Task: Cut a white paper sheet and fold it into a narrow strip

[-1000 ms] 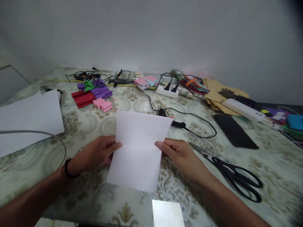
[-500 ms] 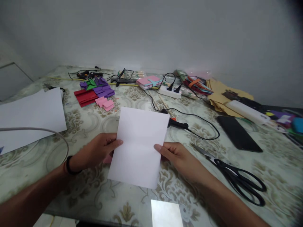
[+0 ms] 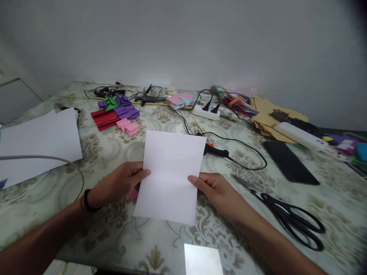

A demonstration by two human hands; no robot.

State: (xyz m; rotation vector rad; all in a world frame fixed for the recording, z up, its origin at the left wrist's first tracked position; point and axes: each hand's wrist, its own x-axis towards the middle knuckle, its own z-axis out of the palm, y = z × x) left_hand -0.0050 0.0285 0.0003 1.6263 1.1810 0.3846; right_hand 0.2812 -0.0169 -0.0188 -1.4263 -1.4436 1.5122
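Observation:
A white sheet of paper [image 3: 170, 175] with a faint crease across its middle is held up over the table. My left hand [image 3: 127, 181] pinches its left edge, thumb in front and fingers behind. On the opposite edge my right hand [image 3: 210, 187] grips it the same way. Behind the sheet, a bit of pink paper [image 3: 132, 193] shows beside my left hand. The sheet partly covers a black-handled tool with a cord [image 3: 216, 151]. Black-handled scissors [image 3: 286, 214] lie to the right of my right hand.
Large white sheets [image 3: 43, 145] lie on the left under a grey cable [image 3: 57, 157]. Folded red paper [image 3: 105, 119], purple paper [image 3: 127, 112] and pink strips [image 3: 129, 126] sit behind. A power strip [image 3: 205, 112], dark phone-like slab [image 3: 291, 162] and small white piece [image 3: 203, 259] are also around.
The paper's lower edge has shifted slightly up and to the right, and its lower right corner looks flatter. Both hands keep their hold; the view has moved a little.

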